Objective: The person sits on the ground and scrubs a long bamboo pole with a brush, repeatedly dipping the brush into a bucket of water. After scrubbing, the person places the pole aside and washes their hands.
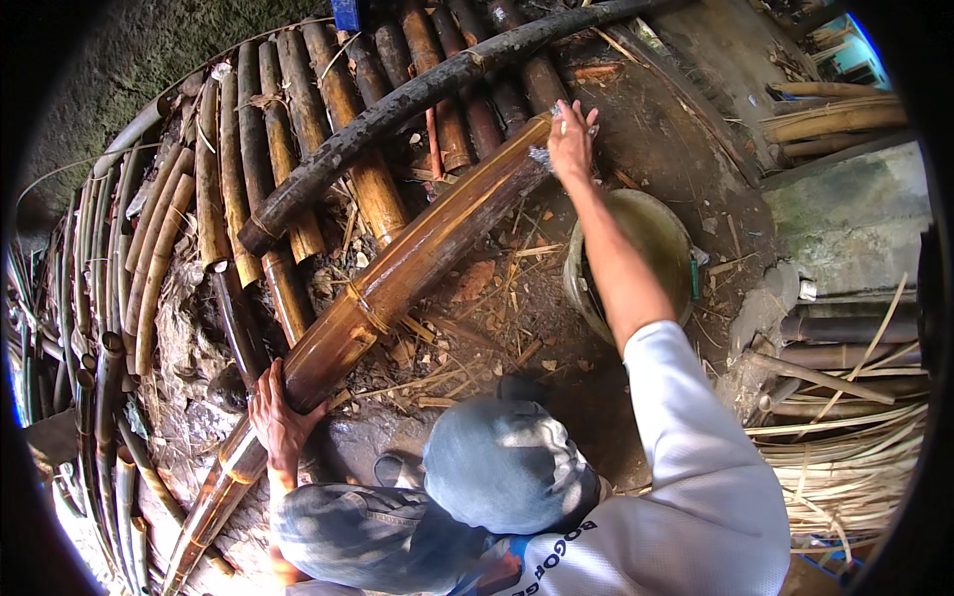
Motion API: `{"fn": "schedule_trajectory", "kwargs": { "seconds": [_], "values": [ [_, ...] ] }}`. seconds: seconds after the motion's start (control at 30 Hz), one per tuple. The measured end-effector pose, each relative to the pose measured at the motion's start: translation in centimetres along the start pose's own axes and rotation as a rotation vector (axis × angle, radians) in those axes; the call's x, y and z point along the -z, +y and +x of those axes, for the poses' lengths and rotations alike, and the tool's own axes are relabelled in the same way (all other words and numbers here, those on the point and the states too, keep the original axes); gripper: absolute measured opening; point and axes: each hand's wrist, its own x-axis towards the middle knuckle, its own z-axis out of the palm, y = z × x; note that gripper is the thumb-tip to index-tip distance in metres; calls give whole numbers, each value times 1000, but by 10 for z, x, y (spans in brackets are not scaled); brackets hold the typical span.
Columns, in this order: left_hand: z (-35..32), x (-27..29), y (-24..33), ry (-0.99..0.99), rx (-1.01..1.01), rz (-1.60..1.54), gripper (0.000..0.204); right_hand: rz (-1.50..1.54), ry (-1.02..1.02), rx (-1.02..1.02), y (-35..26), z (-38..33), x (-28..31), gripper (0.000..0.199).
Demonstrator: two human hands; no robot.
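The person crouched over a long, wet, brown bamboo pole that lay slanting across the muddy ground, and everything else sat in relation to it. The left hand rested on the pole's lower stretch, fingers wrapped over its upper side, so that grip was closed on the pole and steadied it. The right hand reached out along a straight arm to the pole's far, upper end, where it pressed a small pale scrubbing wad against the surface; the fingers were curled onto the wad, though how tightly could not be told.

Most of the pole between the two hands gleamed dark and wet, with one pale scraped streak near the far end, which suggested that much of its length had been gone over. The part below the left hand, running toward the lower edge, looked duller and muddier and probably remained to be done.

Just beyond the pole's right side stood a round dirty basin, partly hidden by the right forearm. Behind the pole lay a row of cut bamboo lengths with a blackened pole laid across them. Split bamboo strips were heaped well to its right.
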Motion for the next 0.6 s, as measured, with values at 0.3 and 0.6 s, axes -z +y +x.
{"fn": "schedule_trajectory", "kwargs": {
  "seconds": [0.3,0.6],
  "values": [
    [-6,1,-8,59,-87,38,114,22,22,-44,-33,-6,-7,52],
    [-3,8,-21,2,-39,58,114,-73,-11,41,-55,-27,-27,49]
  ]
}}
